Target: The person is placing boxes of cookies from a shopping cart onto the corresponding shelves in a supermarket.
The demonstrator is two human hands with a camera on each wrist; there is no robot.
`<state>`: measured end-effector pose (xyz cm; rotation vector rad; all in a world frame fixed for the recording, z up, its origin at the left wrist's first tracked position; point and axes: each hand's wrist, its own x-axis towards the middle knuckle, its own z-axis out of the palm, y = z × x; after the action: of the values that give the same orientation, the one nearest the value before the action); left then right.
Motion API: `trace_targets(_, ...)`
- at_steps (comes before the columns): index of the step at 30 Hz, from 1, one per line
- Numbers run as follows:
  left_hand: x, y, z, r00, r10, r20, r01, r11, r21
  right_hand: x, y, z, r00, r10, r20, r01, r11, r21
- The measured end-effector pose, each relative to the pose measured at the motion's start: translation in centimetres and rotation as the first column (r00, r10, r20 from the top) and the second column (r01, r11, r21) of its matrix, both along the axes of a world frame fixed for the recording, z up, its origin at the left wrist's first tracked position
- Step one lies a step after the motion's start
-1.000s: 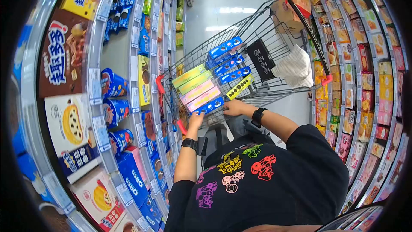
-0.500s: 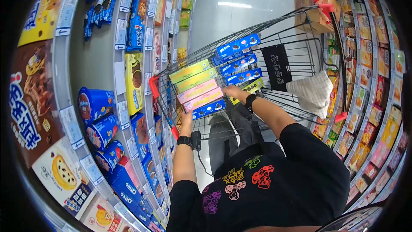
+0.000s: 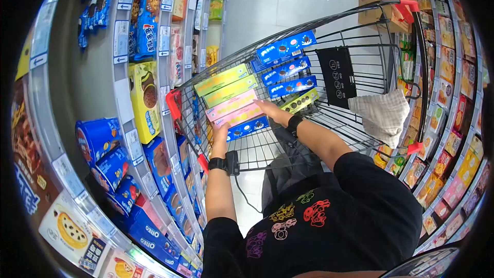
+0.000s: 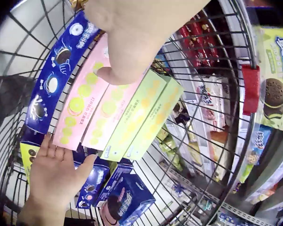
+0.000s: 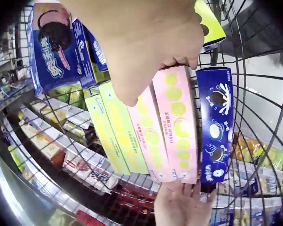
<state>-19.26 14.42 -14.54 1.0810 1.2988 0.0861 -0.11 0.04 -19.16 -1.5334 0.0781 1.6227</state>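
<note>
Two pink boxes (image 3: 231,105) lie side by side in the wire cart, between two yellow-green boxes (image 3: 221,80) and a blue box (image 3: 248,128). My left hand (image 3: 220,135) grips their left end, its thumb on top in the left wrist view. At the other end my right hand (image 3: 274,112) holds them, with fingertips curled over the end of the pink box (image 5: 177,117) beside the blue one in the right wrist view. My left hand's fingers (image 5: 181,190) touch the opposite end there.
More blue boxes (image 3: 288,67) and a yellow-green box with dark cookies (image 3: 301,102) lie to the right in the cart. A black panel (image 3: 336,77) and pale cloth (image 3: 381,116) are near the handle. Snack shelves line both sides; a cardboard carton (image 3: 375,0) stands beyond the cart.
Both hands have moved from the ends of the near blue box to the ends of the pink boxes. The left shelves have shifted leftward in the head view.
</note>
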Motion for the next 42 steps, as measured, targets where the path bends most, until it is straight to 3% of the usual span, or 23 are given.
trace_targets(2, 0.1, 0.2, 0.5, 0.998, -0.064, -0.022, 0.064, 0.998, -0.024, 0.8, 0.0, 1.6, 0.998, -0.030, -0.053, 0.030, 1.000, -0.002)
trace_targets(5, 0.3, 0.3, 1.7, 0.968, -0.241, -0.065, 0.248, 0.958, 0.145, 0.6, -0.8, -0.8, 0.996, -0.037, -0.084, 0.039, 0.999, 0.019)
trace_targets(8, 1.6, -0.4, 6.8, 0.798, -0.373, -0.473, 0.512, 0.834, 0.205, 1.6, -1.1, 1.7, 0.988, -0.078, -0.135, 0.084, 0.996, 0.036)
trace_targets(10, 0.4, -1.1, 7.0, 0.737, -0.420, -0.530, 0.623, 0.726, 0.291, 2.6, -1.2, 7.1, 0.998, -0.058, -0.040, 0.059, 0.998, 0.023)
trace_targets(12, 2.3, -3.8, 12.4, 0.600, -0.283, -0.748, 0.734, 0.567, 0.374, 3.1, -1.6, 10.4, 0.997, -0.021, 0.079, 0.019, 0.999, 0.028)
trace_targets(13, 4.3, -5.7, 18.4, 0.594, -0.334, -0.732, 0.726, 0.615, 0.308, 2.9, -1.6, 10.7, 0.991, -0.036, 0.125, 0.037, 0.999, -0.008)
trace_targets(15, 3.4, -9.0, 21.1, 0.663, -0.241, -0.709, 0.711, 0.500, 0.495, 2.9, -2.0, 14.1, 0.984, -0.085, 0.157, 0.086, 0.996, 0.000)
trace_targets(16, 4.2, -11.8, 24.9, 0.696, -0.168, -0.699, 0.680, 0.466, 0.565, 2.7, -2.3, 15.2, 0.976, -0.145, 0.163, 0.143, 0.989, 0.026)
trace_targets(18, 3.3, -16.0, 27.2, 0.811, -0.102, -0.576, 0.578, 0.286, 0.764, 2.2, -3.1, 15.4, 0.956, -0.219, 0.193, 0.195, 0.972, 0.132)
trace_targets(20, 3.2, -21.0, 31.8, 0.862, -0.074, -0.502, 0.507, 0.146, 0.849, 1.4, -3.4, 14.3, 0.932, -0.362, 0.015, 0.333, 0.871, 0.362)
trace_targets(22, 2.8, -26.0, 35.8, 0.894, -0.041, -0.446, 0.448, 0.086, 0.890, 0.2, -6.9, 24.5, 0.933, -0.357, -0.038, 0.342, 0.851, 0.397)
trace_targets(26, 1.0, -34.0, 42.3, 0.892, 0.054, -0.449, 0.453, -0.114, 0.884, -3.1, -9.4, 31.2, 0.929, -0.199, -0.311, 0.353, 0.725, 0.592)
trace_targets(28, 0.0, -36.2, 43.7, 0.877, 0.134, -0.462, 0.481, -0.251, 0.840, -5.0, -9.1, 30.0, 0.908, 0.006, -0.420, 0.300, 0.691, 0.657)
trace_targets(29, -0.6, -37.4, 44.0, 0.869, 0.182, -0.460, 0.495, -0.328, 0.805, -5.9, -12.7, 36.4, 0.879, 0.061, -0.473, 0.296, 0.707, 0.642)
trace_targets(31, -1.5, -39.8, 44.8, 0.878, 0.238, -0.414, 0.478, -0.407, 0.779, -7.9, -16.6, 40.8, 0.786, 0.249, -0.566, 0.225, 0.737, 0.638)
trace_targets(32, -1.7, -40.8, 45.4, 0.881, 0.250, -0.400, 0.472, -0.440, 0.764, -8.5, -16.0, 38.1, 0.708, 0.375, -0.599, 0.162, 0.739, 0.654)
trace_targets(34, -2.0, -42.8, 46.5, 0.883, 0.271, -0.384, 0.470, -0.496, 0.730, -9.0, -16.8, 37.4, 0.731, 0.608, -0.309, -0.139, 0.576, 0.805)
trace_targets(35, -1.8, -43.8, 46.6, 0.879, 0.288, -0.380, 0.476, -0.472, 0.743, -9.2, -18.0, 37.2, 0.694, 0.672, -0.259, -0.197, 0.524, 0.829)
trace_targets(37, -1.3, -45.0, 46.6, 0.878, 0.298, -0.374, 0.475, -0.468, 0.745, -9.2, -20.5, 36.9, 0.589, 0.726, -0.355, -0.162, 0.536, 0.828)
trace_targets(39, -0.3, -46.3, 46.2, 0.884, 0.294, -0.363, 0.464, -0.459, 0.758, -8.5, -23.1, 36.3, 0.458, 0.695, -0.554, -0.029, 0.635, 0.772)
trace_targets(42, 2.3, -48.2, 44.5, 0.910, 0.265, -0.320, 0.401, -0.364, 0.840, -7.1, -26.5, 34.9, 0.276, 0.568, -0.775, 0.159, 0.768, 0.620)
